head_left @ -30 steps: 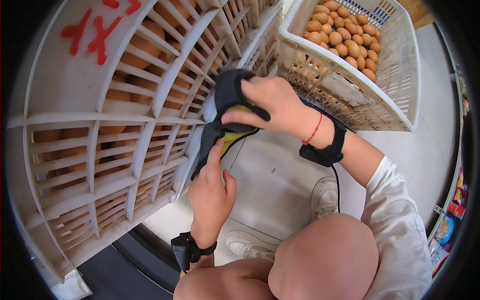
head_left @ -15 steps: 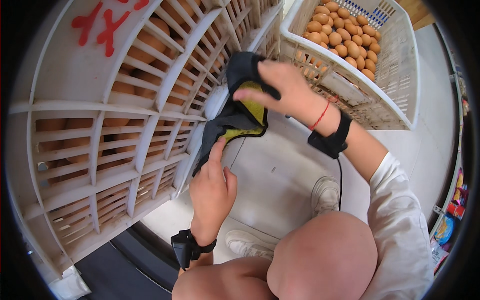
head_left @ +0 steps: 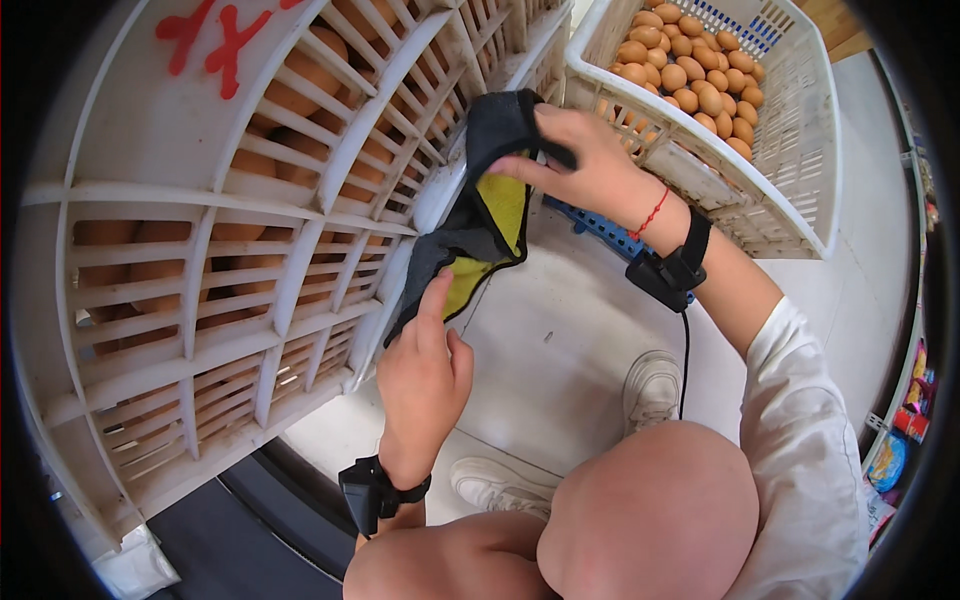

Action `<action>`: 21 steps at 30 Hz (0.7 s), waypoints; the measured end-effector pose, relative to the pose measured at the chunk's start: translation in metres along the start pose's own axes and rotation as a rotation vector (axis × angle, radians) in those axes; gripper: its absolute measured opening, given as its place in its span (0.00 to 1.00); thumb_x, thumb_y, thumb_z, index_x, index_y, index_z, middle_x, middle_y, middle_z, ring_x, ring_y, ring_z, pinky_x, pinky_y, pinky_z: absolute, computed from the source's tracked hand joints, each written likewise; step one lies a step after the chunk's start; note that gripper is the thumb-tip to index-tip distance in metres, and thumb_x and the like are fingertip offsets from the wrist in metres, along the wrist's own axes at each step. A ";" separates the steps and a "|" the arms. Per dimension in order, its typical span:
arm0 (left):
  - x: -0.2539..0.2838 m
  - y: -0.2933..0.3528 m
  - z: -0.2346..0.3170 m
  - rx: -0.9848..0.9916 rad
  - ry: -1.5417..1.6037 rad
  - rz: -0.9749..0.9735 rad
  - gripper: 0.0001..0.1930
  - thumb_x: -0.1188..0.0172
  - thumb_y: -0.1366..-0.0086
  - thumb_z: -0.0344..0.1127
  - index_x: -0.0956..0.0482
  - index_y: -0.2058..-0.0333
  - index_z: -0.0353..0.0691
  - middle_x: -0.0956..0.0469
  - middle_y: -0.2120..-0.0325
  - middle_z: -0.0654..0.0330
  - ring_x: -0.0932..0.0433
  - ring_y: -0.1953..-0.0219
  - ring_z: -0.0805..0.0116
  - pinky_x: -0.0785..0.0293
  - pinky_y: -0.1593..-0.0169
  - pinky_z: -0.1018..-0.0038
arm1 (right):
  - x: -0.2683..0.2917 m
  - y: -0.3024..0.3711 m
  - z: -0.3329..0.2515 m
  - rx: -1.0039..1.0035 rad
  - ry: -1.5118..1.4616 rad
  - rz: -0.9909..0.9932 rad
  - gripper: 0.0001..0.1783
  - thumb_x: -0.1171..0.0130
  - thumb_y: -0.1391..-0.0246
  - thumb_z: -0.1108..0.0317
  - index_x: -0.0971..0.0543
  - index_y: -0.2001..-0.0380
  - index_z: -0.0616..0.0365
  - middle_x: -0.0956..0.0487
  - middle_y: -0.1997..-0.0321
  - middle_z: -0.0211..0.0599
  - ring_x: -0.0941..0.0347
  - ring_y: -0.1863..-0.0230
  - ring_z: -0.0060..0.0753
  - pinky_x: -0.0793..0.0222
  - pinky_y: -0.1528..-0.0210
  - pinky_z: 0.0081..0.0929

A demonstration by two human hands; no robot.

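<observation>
A grey and yellow cleaning cloth (head_left: 505,215) with dark edging lies against the rim of a large white plastic crate (head_left: 330,215) on the left. Between its slats brown eggs (head_left: 300,150) show. My right hand (head_left: 590,160) pinches the cloth's upper end between thumb and fingers, folding it so that the yellow side faces out. My left hand (head_left: 422,390) keeps hold of the lower end. Its index finger lies stretched along the cloth with the thumb apart, and its other fingers are partly hidden.
Another white crate (head_left: 700,165), open on top and holding many brown eggs (head_left: 705,80), stands at the far right. Part of a blue plastic piece (head_left: 598,228) shows beneath my right wrist. A cable (head_left: 685,365) hangs from my wrist strap. Colourful packets (head_left: 888,460) line the right edge.
My right hand has shifted slightly right, drawing the cloth's upper end along and exposing more yellow. The blue piece has come into sight under my wrist. My left hand has barely moved.
</observation>
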State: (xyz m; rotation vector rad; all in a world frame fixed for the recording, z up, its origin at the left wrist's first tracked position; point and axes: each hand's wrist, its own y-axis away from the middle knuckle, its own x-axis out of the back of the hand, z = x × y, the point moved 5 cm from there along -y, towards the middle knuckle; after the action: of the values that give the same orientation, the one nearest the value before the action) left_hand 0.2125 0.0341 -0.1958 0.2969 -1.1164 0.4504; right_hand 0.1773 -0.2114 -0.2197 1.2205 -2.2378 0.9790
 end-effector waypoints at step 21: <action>-0.002 0.001 0.000 0.012 -0.012 0.011 0.30 0.45 0.43 0.23 0.38 0.40 0.33 0.26 0.48 0.47 0.23 0.58 0.45 0.26 0.57 0.59 | -0.021 0.019 -0.030 0.045 -0.178 -0.057 0.29 0.37 0.54 0.35 0.18 0.70 0.53 0.21 0.73 0.38 0.22 0.70 0.45 0.27 0.67 0.35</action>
State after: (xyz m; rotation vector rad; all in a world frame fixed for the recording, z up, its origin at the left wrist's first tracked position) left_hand 0.2115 0.0343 -0.1971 0.3041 -1.1274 0.4658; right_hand 0.1731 -0.1706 -0.2206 1.4342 -2.3110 0.9373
